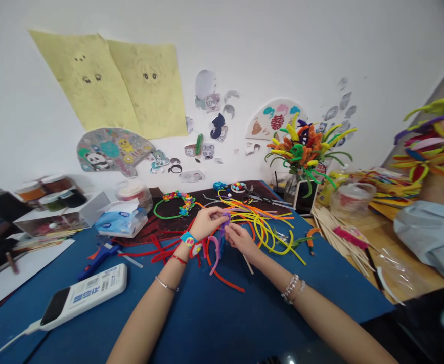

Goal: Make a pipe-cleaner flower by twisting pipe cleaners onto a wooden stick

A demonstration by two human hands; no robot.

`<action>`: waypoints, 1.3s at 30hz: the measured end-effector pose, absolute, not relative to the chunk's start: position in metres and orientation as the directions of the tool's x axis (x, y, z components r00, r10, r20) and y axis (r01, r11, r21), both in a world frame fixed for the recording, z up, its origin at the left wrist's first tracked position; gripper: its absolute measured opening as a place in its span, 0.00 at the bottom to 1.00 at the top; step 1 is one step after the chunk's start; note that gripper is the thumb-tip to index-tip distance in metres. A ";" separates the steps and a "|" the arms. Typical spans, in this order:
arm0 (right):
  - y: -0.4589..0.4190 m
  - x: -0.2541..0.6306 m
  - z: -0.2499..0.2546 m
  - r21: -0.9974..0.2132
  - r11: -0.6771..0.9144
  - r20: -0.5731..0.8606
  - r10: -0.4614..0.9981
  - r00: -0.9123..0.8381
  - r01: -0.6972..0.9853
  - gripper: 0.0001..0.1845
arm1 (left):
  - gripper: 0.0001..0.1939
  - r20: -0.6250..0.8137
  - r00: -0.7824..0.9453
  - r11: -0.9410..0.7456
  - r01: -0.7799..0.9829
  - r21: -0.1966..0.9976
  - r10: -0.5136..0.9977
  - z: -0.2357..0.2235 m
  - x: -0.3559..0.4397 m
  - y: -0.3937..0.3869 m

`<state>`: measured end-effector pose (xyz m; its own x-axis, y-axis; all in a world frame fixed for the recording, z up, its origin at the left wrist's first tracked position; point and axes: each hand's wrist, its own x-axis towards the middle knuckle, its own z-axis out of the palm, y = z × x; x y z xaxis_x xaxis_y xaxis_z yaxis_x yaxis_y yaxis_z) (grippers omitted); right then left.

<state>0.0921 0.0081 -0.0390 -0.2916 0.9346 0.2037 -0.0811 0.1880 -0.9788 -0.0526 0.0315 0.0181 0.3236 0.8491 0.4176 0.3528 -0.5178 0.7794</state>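
- Purple pipe cleaner (226, 220) pinched between left hand (206, 223) and right hand (240, 240), near the middle of the surface (331, 273)
- Loose yellow pipe cleaners (260, 227) lie just beside; a careless pull could snag and tangle them

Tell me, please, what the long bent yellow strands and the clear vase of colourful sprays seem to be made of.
The yellow strands look like chenille pipe cleaners, fuzzy and matte, probably over wire since they hold bends. The clear vase looks like glass, glossy and see-through, or possibly plastic.
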 end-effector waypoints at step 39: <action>-0.008 0.087 -0.029 -0.978 -0.045 0.045 0.908 -0.416 -0.204 0.17 | 0.11 0.659 0.205 -0.677 0.397 0.620 0.724 0.013 -0.051 0.030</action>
